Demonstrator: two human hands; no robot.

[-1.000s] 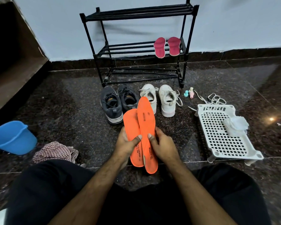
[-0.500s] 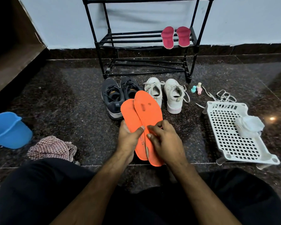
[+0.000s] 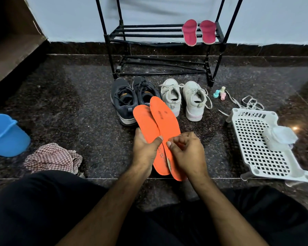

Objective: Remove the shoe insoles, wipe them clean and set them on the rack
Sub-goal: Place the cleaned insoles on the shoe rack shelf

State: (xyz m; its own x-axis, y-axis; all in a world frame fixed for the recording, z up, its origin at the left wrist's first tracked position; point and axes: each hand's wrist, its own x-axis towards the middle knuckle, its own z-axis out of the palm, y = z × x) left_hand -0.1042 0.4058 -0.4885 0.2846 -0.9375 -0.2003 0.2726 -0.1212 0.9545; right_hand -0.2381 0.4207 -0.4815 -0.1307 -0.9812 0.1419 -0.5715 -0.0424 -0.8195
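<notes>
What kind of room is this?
Probably a home entryway or shoe corner: a black metal shoe rack against the wall, dark sneakers and white sneakers on the polished stone floor.

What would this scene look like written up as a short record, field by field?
left hand: holds the orange insoles, thumb across the front
right hand: pinches the right-side insole's edge
rack: black, against the wall, two pink insoles on its middle shelf
dark shoes: on the floor before the rack
white shoes: beside the dark pair, on their right
checked cloth: crumpled on the floor at left
blue bucket: left of the cloth
white tray: perforated, at right
</notes>
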